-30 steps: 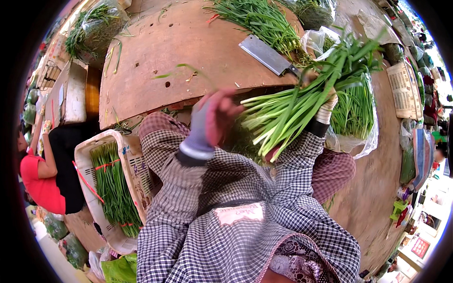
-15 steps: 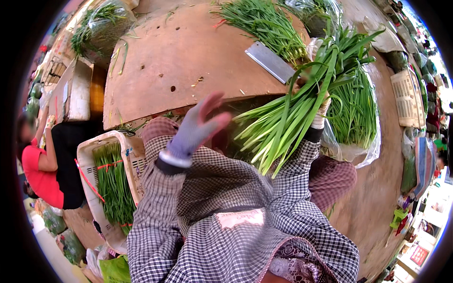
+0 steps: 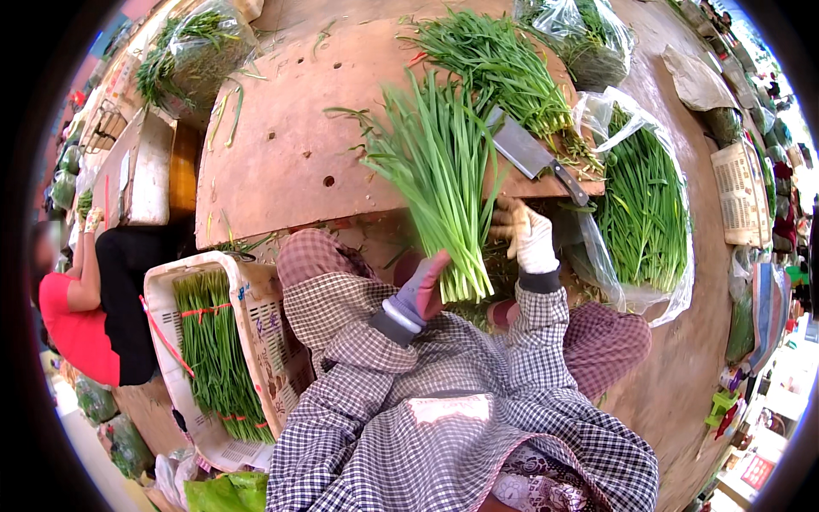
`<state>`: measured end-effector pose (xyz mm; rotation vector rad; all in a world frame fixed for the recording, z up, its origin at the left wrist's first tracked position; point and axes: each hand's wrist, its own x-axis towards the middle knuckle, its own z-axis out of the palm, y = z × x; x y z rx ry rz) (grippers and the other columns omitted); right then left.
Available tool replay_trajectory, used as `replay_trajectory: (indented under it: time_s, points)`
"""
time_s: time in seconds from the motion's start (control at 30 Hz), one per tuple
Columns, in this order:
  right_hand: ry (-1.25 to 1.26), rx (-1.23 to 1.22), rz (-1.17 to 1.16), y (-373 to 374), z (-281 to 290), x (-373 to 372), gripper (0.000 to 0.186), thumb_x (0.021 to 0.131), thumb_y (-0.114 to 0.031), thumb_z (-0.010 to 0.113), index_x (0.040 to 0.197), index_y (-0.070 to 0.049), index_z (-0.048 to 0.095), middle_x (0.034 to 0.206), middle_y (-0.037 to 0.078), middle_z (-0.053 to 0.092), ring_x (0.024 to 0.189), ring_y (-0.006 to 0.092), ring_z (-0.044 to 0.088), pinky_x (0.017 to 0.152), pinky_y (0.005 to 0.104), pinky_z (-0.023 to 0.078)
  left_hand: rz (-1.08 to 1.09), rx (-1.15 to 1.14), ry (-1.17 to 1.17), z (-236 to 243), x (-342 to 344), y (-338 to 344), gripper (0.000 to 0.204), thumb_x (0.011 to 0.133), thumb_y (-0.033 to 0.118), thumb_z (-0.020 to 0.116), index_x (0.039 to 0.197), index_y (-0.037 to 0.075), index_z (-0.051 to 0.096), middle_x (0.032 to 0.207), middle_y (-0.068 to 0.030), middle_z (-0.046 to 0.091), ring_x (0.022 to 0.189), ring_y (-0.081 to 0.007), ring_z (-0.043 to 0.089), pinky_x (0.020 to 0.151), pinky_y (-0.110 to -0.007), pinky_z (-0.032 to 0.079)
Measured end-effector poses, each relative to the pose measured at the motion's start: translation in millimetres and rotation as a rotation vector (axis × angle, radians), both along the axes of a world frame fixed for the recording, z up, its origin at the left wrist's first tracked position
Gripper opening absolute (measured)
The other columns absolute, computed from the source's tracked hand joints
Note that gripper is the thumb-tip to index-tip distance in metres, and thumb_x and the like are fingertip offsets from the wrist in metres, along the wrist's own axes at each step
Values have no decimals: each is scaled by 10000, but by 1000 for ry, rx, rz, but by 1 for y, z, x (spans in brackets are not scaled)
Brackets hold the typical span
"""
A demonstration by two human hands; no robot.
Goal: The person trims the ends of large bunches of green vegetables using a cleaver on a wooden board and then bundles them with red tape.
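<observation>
A loose bunch of garlic chives (image 3: 439,183) stands out in front of me, pale stem ends toward my lap and green leaves fanned over the board. My left hand (image 3: 420,288), in a grey-purple glove, closes on the pale stems near their ends. To the right of the bunch is my right hand (image 3: 527,235), in a white glove with brown-stained fingertips. Its fingers are apart, slightly blurred, and hold nothing. A cleaver (image 3: 529,152) lies on the wooden board (image 3: 281,171) just beyond that hand, its dark handle over the board's near edge.
More garlic chives (image 3: 512,72) lie on the board behind the cleaver. An open plastic bag (image 3: 682,256) of chives stands at right. At left, a white crate (image 3: 247,299) holds banded bundles (image 3: 209,350). A person in red (image 3: 77,328) sits farther left.
The chives have moved left from my right hand to my left, and their leaves now point away over the board. My right hand has let go. The cleaver's handle has come into sight.
</observation>
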<state>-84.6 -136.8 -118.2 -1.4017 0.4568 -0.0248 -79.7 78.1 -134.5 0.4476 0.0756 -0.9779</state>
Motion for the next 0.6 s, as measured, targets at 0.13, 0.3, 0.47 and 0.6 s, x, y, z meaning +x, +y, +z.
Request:
replay_trajectory:
  time_s: [0.13,0.3,0.47,0.6]
  points:
    - [-147,86,81,18,-4,-34,624,889,-412,614,1292,49,496,1038,119,655,842,114,614,713,248,505,74,238,-125,1,-1,-5,408,913,267,616,1251,58,522,1127,-49,617,991,-159,606,841,-334,512]
    - [82,-519,153,55,49,-25,692,770,-149,705,1357,54,401,1117,133,633,955,143,592,860,276,479,130,679,-623,10,2,-15,395,855,208,684,1179,17,562,1030,-42,636,879,-118,595,763,-275,490]
    - [-36,-265,76,40,22,-25,371,842,-105,633,1178,37,565,1004,77,664,871,110,580,782,273,487,91,516,-403,-10,1,-1,389,900,257,620,1206,28,546,1088,-55,635,931,-137,614,820,-320,512]
    - [-115,-46,14,47,15,-32,312,904,-171,616,1150,20,593,1005,28,647,849,88,565,772,258,476,30,-25,150,17,-3,-2,407,936,319,545,1254,64,529,1169,-85,622,1029,-211,621,887,-393,515]
